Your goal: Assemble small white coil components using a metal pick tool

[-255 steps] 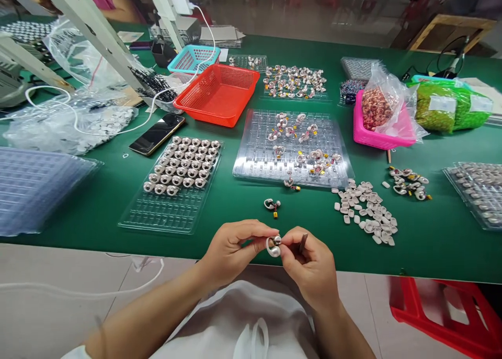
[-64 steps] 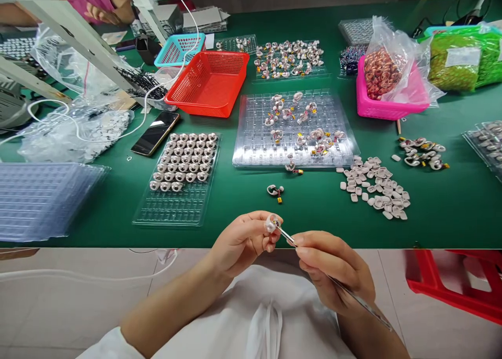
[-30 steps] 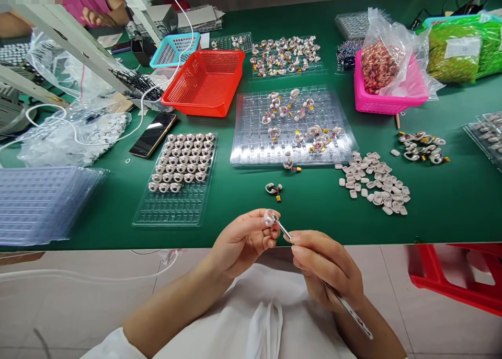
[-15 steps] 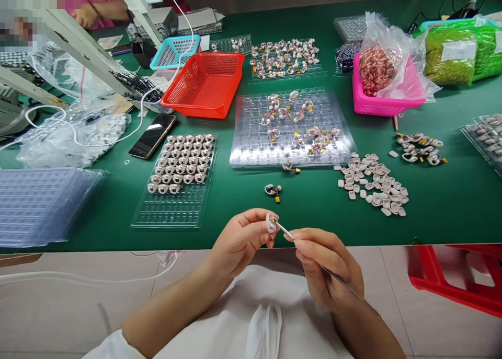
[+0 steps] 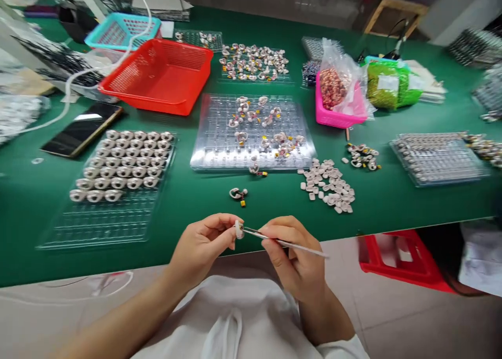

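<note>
Between thumb and fingers my left hand [image 5: 207, 244] pinches a small white plastic shell [image 5: 239, 229], held above the table's front edge. My right hand [image 5: 296, 254] grips thin metal tweezers [image 5: 290, 244], whose tip touches or nearly touches the shell's right side. What lies inside the shell is too small to make out. Just beyond my hands, a white earpiece-like part [image 5: 237, 193] with a yellow-tagged wire lies on the green table [image 5: 188, 199]. Further off, similar parts are scattered over a stack of clear trays [image 5: 219, 150].
At left, a clear tray [image 5: 105, 226] holds rows of white shells beside a phone [image 5: 82, 129]. Behind it stand a red basket [image 5: 157, 95] and a blue basket [image 5: 102, 37]. To the right are loose white caps [image 5: 331, 184], a pink basket [image 5: 339, 118] and a red stool [image 5: 403, 259].
My view has swung to the right, bringing another filled tray into sight. The tweezers now lie flatter, and the shell has turned in my left fingers. Both hands keep their holds.
</note>
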Action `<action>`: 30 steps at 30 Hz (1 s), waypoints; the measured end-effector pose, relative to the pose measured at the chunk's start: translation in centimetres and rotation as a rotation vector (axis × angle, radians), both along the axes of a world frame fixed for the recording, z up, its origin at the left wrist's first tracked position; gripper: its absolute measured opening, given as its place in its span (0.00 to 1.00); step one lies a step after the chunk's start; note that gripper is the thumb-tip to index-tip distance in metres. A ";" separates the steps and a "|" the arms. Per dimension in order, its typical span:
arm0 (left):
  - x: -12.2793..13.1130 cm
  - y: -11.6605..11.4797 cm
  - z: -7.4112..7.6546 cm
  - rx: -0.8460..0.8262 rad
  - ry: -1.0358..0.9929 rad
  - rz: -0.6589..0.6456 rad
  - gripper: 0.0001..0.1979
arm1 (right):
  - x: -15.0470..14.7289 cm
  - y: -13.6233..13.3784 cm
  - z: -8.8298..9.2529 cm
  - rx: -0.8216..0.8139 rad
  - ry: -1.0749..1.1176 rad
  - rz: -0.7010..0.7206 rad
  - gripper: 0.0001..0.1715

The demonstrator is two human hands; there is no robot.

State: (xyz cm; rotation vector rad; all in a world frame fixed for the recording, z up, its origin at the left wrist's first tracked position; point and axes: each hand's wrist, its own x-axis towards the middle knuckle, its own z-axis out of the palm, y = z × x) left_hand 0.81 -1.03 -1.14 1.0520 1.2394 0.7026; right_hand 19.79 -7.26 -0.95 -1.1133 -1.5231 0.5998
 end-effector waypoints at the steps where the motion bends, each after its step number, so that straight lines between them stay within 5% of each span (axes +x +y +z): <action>1: 0.0 0.1 0.0 0.001 0.003 -0.009 0.04 | 1.0 0.0 0.0 -0.023 0.031 -0.056 0.12; 6: 0.1 0.4 -0.2 -0.015 -0.005 -0.021 0.04 | 8.1 -0.4 -0.1 -0.115 -0.103 -0.615 0.14; 8: 0.4 0.5 -0.1 -0.031 -0.006 -0.026 0.04 | 10.3 -0.2 -0.4 -0.224 -0.262 -0.672 0.15; 14: 2.1 0.8 0.0 -0.060 -0.033 -0.076 0.03 | 10.4 1.7 -2.4 -0.341 -0.717 -0.443 0.11; 21: 2.0 1.0 -0.1 -0.063 -0.081 -0.058 0.04 | 9.1 3.4 -4.3 -0.347 -0.919 -0.578 0.11; 24: 1.6 1.0 0.1 -0.079 -0.129 -0.025 0.04 | 7.8 2.7 -3.3 -0.274 -0.787 -0.527 0.10; 30: 0.9 0.8 0.3 -0.097 -0.331 -0.026 0.06 | 1.4 -0.3 -1.4 -0.298 -0.065 0.015 0.07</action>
